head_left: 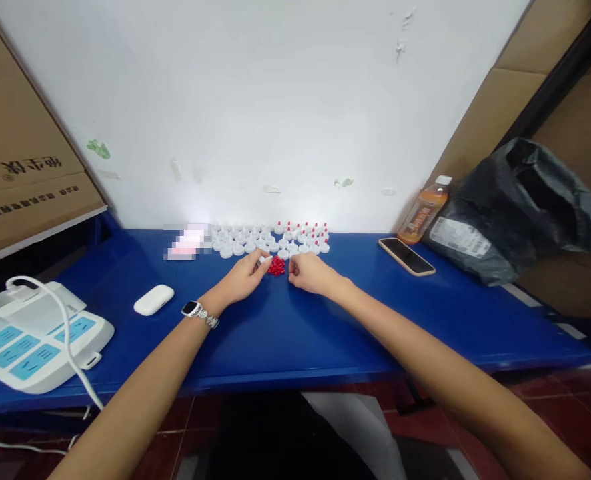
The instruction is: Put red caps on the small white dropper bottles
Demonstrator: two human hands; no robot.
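Note:
My left hand (pixel 249 272) is closed, with a white nozzle cap (pixel 265 259) between thumb and fingers. A small heap of red tips (pixel 276 267) lies on the table between my hands. My right hand (pixel 306 272) is pinched just right of the heap; whatever its fingertips hold, if anything, is hidden. Behind both hands stand rows of white nozzle caps (pixel 238 249). On the right side of this group, several caps carry red tips (pixel 313 235) on their nozzles.
On the blue table (pixel 295 347) are a white power strip (pixel 50 353) with a cable, a white oval case (pixel 154 300), a phone (pixel 406 257), an orange drink bottle (pixel 423 213) and a black plastic bag (pixel 495 220). A white wall (pixel 295 120) rises behind; cardboard (pixel 30 133) stands left.

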